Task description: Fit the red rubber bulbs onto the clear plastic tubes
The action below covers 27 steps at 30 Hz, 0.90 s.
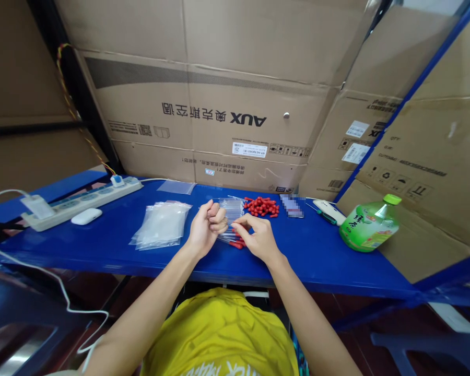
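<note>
My left hand is closed in a loose fist around what looks like a thin clear tube, mostly hidden by the fingers. Just right of it, my right hand pinches thumb and forefinger together; what lies between these fingertips is too small to make out. Behind and between the hands lies a bundle of thin clear tubes. A pile of small red rubber bulbs sits beyond my right hand. Below the fingers, several tubes with red bulbs on their ends rest on the blue table.
Clear plastic bags are stacked at left, with another flat bag behind. Further left are a power strip and a white case. A green-labelled bottle and green-handled tool stand right. Cardboard walls the back.
</note>
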### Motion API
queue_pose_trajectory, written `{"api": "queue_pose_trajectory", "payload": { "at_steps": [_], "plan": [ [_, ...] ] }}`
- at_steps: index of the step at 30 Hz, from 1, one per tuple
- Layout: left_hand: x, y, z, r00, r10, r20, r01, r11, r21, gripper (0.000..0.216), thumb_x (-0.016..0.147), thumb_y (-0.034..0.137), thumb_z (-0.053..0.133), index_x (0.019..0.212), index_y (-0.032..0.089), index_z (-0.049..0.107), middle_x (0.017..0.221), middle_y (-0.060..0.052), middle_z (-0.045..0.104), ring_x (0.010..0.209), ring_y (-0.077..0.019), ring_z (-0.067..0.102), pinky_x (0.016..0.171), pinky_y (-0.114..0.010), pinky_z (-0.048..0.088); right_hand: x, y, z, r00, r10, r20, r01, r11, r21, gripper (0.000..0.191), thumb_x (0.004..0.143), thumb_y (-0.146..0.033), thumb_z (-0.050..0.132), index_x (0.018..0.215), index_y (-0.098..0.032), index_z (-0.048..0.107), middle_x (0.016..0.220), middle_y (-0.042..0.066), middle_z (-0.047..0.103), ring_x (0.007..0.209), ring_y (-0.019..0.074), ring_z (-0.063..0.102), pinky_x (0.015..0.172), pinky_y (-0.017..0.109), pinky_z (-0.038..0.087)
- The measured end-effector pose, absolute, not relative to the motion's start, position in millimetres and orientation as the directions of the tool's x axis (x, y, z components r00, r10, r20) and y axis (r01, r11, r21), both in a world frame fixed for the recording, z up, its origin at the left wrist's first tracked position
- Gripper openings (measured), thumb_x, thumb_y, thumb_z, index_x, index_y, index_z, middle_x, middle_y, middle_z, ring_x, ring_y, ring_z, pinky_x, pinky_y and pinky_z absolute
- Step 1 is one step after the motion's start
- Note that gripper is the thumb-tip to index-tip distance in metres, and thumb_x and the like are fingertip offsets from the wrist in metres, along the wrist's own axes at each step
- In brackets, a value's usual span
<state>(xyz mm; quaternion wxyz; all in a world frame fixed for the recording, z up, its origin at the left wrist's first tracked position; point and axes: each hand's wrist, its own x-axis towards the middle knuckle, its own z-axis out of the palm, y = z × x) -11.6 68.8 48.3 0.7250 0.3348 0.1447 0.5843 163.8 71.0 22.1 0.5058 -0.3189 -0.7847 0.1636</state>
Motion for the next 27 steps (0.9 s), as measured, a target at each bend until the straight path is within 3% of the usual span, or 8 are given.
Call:
{"api": "queue_pose_trajectory", "payload": {
  "at_steps": [13, 19, 22, 27],
  "plan": [
    [-12.4, 63.1, 49.5, 0.294, 0.929, 0.226, -0.74, 0.071, 0.669, 0.054, 0.098, 0.039, 0.055, 0.059, 0.02, 0.021, 0.055, 0.006, 0.016, 0.047, -0.0088, 0.021, 0.047, -0.022, 0.029, 164.0, 70.8, 24.0, -0.221, 0.662, 0.716, 0.275, 0.746, -0.606, 0.015, 0.091, -0.036, 0.073, 0.088, -0.022, 0.076, 0.082, 0.003, 0.078, 0.07, 0.0185, 0.074, 0.069, 0.029, 0.059],
    [-2.0, 67.8, 67.5, 0.311, 0.923, 0.225, -0.801, 0.128, 0.584, 0.044, 0.105, 0.046, 0.041, 0.07, 0.018, 0.042, 0.059, 0.004, 0.031, 0.045, -0.0086, 0.027, 0.044, -0.021, 0.026, 168.7, 77.6, 45.4, -0.143, 0.652, 0.745, 0.305, 0.745, -0.593, 0.012, 0.089, -0.033, 0.074, 0.089, -0.021, 0.074, 0.08, 0.002, 0.076, 0.068, 0.0166, 0.07, 0.069, 0.028, 0.057],
    [4.9, 86.1, 90.2, 0.316, 0.931, 0.183, -0.825, 0.175, 0.538, 0.042, 0.106, 0.046, 0.033, 0.077, 0.019, 0.045, 0.064, 0.003, 0.041, 0.042, -0.0082, 0.028, 0.041, -0.022, 0.023, 174.1, 96.0, 67.2, -0.149, 0.636, 0.757, 0.358, 0.749, -0.558, 0.012, 0.089, -0.033, 0.073, 0.09, -0.021, 0.073, 0.075, 0.001, 0.074, 0.061, 0.0152, 0.066, 0.064, 0.028, 0.054],
    [15.2, 140.9, 130.4, 0.327, 0.928, 0.176, -0.803, 0.175, 0.57, 0.039, 0.106, 0.033, 0.031, 0.07, 0.021, 0.034, 0.051, 0.007, 0.02, 0.036, -0.0085, 0.021, 0.038, -0.021, 0.017, 180.5, 141.1, 100.7, -0.145, 0.619, 0.772, 0.331, 0.765, -0.552, 0.022, 0.084, -0.043, 0.078, 0.087, -0.022, 0.073, 0.076, 0.002, 0.074, 0.065, 0.0171, 0.066, 0.064, 0.029, 0.052]
  ]
}}
